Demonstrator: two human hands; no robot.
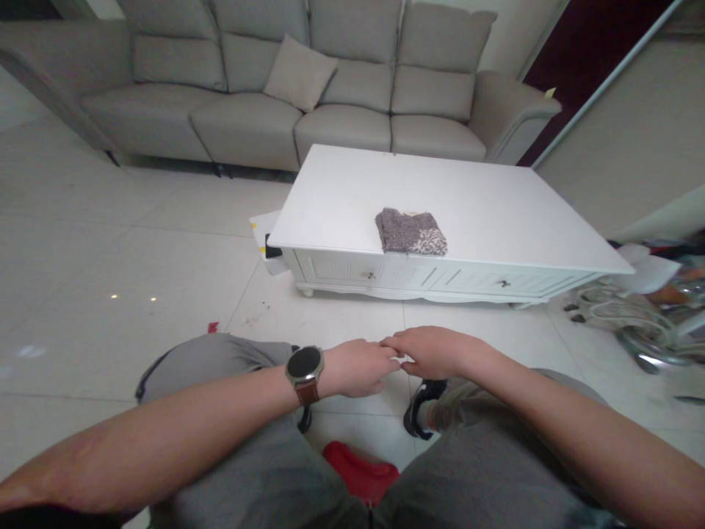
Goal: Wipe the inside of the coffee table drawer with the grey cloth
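Note:
My left hand [359, 367] and my right hand [434, 351] meet in front of my knees, their fingertips touching or overlapping. Both have loosely stretched, slightly bent fingers, and I see nothing held in either. A round-faced watch [305, 364] with a brown strap sits on my left wrist. Beyond the hands, a folded grey-brown cloth [408, 232] with a pale pattern lies at the near edge of a white coffee table [496, 213]. Neither hand touches the cloth or the table.
A long beige sofa [346, 132] with a loose cushion [300, 73] stands behind the table. Left of the table is a white box [275, 263]. Coiled hoses or cables [622, 312] and clutter lie at right. Something red [360, 474] shows between my legs.

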